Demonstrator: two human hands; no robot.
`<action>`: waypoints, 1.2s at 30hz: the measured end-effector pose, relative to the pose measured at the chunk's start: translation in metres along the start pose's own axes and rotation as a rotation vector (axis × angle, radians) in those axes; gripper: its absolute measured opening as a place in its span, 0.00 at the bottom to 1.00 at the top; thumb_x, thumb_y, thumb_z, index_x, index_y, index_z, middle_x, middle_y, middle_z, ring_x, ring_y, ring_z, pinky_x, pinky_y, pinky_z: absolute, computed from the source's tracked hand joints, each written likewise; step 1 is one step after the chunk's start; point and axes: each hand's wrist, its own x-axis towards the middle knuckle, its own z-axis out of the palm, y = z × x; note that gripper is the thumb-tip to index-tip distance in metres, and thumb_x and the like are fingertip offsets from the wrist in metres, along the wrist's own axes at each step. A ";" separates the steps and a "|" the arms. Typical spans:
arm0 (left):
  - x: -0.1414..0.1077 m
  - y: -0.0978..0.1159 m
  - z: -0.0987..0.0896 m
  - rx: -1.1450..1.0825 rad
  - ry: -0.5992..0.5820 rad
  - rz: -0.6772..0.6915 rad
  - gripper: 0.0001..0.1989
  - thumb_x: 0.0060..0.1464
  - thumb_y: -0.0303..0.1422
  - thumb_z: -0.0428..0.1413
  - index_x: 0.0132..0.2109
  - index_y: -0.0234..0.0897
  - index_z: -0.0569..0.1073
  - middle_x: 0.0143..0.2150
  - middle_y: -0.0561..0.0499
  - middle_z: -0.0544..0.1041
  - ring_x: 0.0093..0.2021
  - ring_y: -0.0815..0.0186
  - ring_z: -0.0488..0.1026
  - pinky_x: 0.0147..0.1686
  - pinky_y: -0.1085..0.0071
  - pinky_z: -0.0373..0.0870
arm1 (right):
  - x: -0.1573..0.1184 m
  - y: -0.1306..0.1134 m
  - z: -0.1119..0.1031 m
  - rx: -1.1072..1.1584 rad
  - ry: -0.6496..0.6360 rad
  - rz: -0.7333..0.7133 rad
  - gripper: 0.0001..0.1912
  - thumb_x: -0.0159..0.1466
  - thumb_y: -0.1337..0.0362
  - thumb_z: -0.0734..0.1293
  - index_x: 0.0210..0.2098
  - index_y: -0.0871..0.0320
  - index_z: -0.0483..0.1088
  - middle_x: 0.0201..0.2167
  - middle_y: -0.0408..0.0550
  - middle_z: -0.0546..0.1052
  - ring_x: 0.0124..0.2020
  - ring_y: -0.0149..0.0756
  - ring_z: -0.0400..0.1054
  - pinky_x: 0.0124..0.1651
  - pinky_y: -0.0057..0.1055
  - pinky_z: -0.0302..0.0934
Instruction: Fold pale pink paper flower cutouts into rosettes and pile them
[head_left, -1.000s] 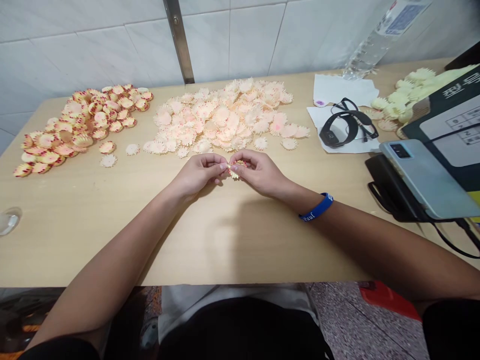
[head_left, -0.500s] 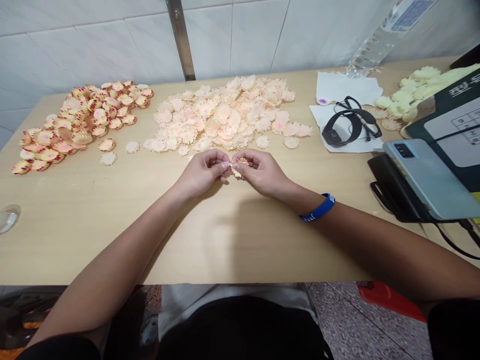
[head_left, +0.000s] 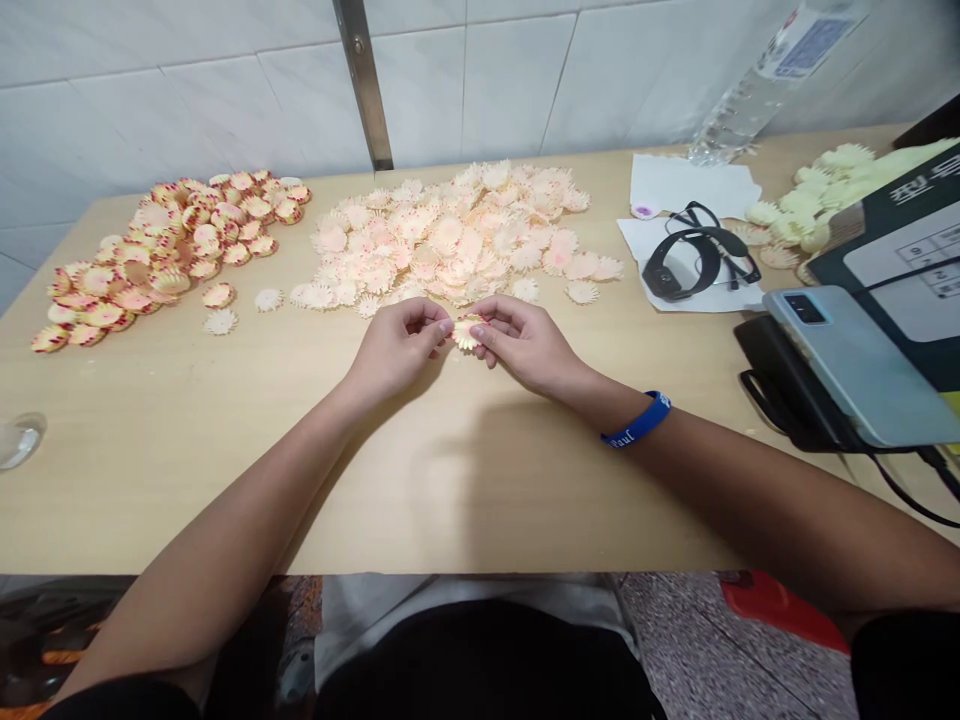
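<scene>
Between my two hands is a small cream flower piece with a petalled, red-flecked rim. My left hand pinches its left edge between thumb and fingertips. On the other side, my right hand grips it with the thumb on top and fingers curled behind. Just beyond my hands spreads a pile of pale pink flower pieces, flat with jagged edges. To the left lies a heap of cupped, red-edged flower pieces. A few single ones rest between the two piles.
At right, a phone lies on a black device with cables, beside a dark box. Glasses and a black wristband sit on white paper. A plastic bottle, pale green flower pieces and a clear round object are also on the table.
The flower piece in my fingers has turned, so more of its petalled rim faces me. My hands stay in nearly the same place, and the view has shifted slightly.
</scene>
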 end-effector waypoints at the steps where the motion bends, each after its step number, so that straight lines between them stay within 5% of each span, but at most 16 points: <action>1: 0.001 0.000 -0.001 -0.016 0.002 -0.010 0.08 0.54 0.32 0.57 0.28 0.34 0.70 0.24 0.52 0.71 0.27 0.69 0.67 0.29 0.73 0.63 | 0.001 0.001 0.000 0.027 0.009 0.006 0.15 0.59 0.56 0.71 0.38 0.59 0.66 0.23 0.39 0.70 0.22 0.27 0.65 0.24 0.26 0.60; 10: -0.002 -0.006 0.008 -0.111 -0.069 -0.034 0.13 0.53 0.41 0.60 0.34 0.36 0.70 0.27 0.52 0.72 0.28 0.68 0.70 0.28 0.73 0.66 | 0.001 -0.001 0.000 0.030 0.036 0.047 0.18 0.58 0.52 0.73 0.33 0.58 0.65 0.19 0.37 0.69 0.16 0.26 0.63 0.16 0.23 0.55; 16: -0.001 -0.008 0.012 -0.145 -0.051 -0.045 0.18 0.52 0.43 0.62 0.25 0.37 0.67 0.22 0.53 0.69 0.23 0.69 0.64 0.24 0.71 0.58 | -0.002 0.001 0.001 0.046 -0.064 -0.018 0.21 0.62 0.45 0.68 0.34 0.57 0.64 0.21 0.40 0.72 0.19 0.28 0.68 0.22 0.25 0.62; 23: 0.000 -0.007 0.003 0.056 -0.084 0.038 0.21 0.55 0.45 0.58 0.21 0.38 0.64 0.19 0.54 0.63 0.22 0.69 0.58 0.25 0.68 0.53 | -0.008 -0.003 0.003 0.014 -0.154 -0.010 0.22 0.65 0.43 0.63 0.37 0.58 0.65 0.27 0.46 0.77 0.25 0.31 0.72 0.27 0.27 0.63; 29: 0.002 -0.009 0.000 0.058 -0.105 0.071 0.21 0.57 0.44 0.55 0.21 0.36 0.66 0.19 0.54 0.64 0.23 0.70 0.59 0.25 0.69 0.54 | -0.007 0.000 0.004 0.016 -0.085 0.030 0.22 0.63 0.43 0.65 0.39 0.57 0.64 0.25 0.44 0.78 0.23 0.30 0.72 0.25 0.25 0.61; 36: 0.001 -0.007 0.002 -0.022 -0.168 -0.048 0.11 0.56 0.35 0.54 0.30 0.32 0.73 0.25 0.50 0.73 0.27 0.68 0.69 0.31 0.70 0.65 | -0.003 0.001 0.004 0.012 -0.044 0.009 0.20 0.63 0.47 0.67 0.32 0.58 0.65 0.22 0.41 0.74 0.20 0.26 0.66 0.24 0.24 0.61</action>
